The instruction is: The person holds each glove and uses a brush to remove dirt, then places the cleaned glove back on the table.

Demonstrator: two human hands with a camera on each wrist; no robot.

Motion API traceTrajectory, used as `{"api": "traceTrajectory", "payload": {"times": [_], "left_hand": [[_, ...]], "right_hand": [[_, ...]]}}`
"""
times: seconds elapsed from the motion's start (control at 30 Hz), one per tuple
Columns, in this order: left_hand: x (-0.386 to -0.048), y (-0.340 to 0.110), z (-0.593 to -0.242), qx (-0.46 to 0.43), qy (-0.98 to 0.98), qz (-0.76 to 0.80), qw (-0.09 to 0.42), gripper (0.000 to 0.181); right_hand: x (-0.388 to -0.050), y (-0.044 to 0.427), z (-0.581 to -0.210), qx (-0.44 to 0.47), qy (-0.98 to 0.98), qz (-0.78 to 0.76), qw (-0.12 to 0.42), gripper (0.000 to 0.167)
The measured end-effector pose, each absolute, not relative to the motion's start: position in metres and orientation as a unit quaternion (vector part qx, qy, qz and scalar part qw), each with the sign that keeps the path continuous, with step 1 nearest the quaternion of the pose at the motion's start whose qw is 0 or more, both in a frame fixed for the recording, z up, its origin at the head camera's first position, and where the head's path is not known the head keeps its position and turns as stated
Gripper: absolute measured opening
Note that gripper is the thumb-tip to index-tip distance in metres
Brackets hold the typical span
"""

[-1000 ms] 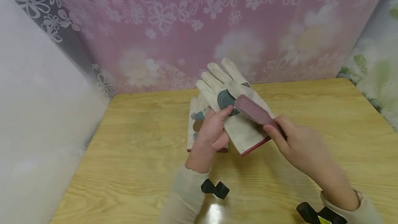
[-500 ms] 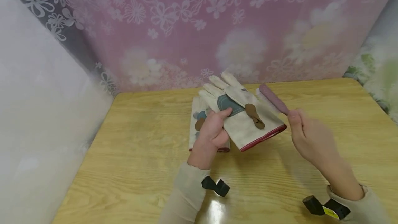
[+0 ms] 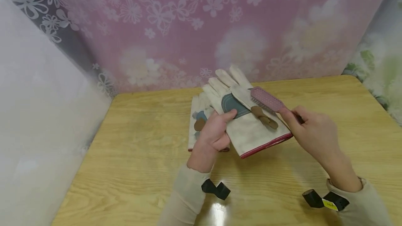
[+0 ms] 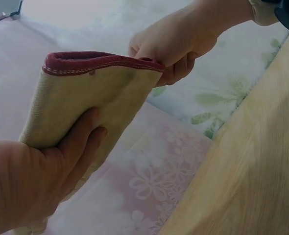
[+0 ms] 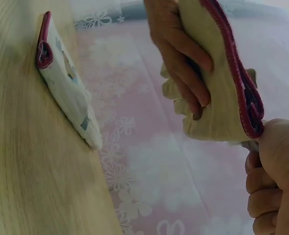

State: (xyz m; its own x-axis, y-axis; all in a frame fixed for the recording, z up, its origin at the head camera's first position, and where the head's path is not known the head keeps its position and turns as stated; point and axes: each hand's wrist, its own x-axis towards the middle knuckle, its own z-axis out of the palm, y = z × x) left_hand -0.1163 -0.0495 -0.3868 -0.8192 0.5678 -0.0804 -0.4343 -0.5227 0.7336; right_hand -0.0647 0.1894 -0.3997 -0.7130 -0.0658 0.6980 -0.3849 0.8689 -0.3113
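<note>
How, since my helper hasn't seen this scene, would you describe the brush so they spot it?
Above the wooden table, a person's left hand holds a cream glove. Over the glove's right part in the head view, the right hand grips the brush. Its flat mauve head with bristles sets it apart from that glove and the second glove on the table, both cream with red edging.

The cream cloth glove (image 3: 251, 130) is held tilted above the bench (image 3: 141, 149) in the left hand (image 3: 215, 132), its fingers pointing up and away and its cuff toward the wearer of the head camera. It bears a blue-grey stitched palm patch (image 3: 230, 104), a folded brown piece (image 3: 263, 117) and a dark red cuff edge (image 3: 267, 145). The brush (image 3: 267, 99), with a dotted pink back, slants over the glove's right side in the right hand (image 3: 317, 132), greyish bristles facing down; contact is unclear.
</note>
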Motion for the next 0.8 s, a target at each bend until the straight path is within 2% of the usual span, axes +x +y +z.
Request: {"api": "traceTrajectory", "payload": {"times": [0.13,0.27,0.43,0.5,0.6,0.8], "left_hand": [[-0.118,-0.050,-0.387,0.064,0.387,0.875,0.284,0.045],[-0.120,-0.052,-0.385,0.047,0.368,0.890,0.263,0.050],[-0.123,-0.055,-0.381,0.033,0.339,0.906,0.253,0.058],[-0.123,-0.056,-0.379,0.030,0.339,0.906,0.252,0.056],[-0.122,-0.057,-0.377,0.036,0.344,0.904,0.250,0.055],[-0.121,-0.059,-0.374,0.050,0.368,0.894,0.249,0.052]], "right_hand": [[-0.061,0.188,-0.388,0.104,-0.899,0.297,0.304,0.024],[-0.049,0.185,-0.369,0.129,-0.890,0.347,0.267,0.025],[-0.039,0.176,-0.359,0.225,-0.885,0.282,0.294,0.023],[-0.039,0.173,-0.361,0.235,-0.886,0.249,0.312,0.032],[-0.042,0.175,-0.364,0.209,-0.894,0.222,0.327,0.044],[-0.044,0.183,-0.372,0.156,-0.906,0.226,0.323,0.033]]}}
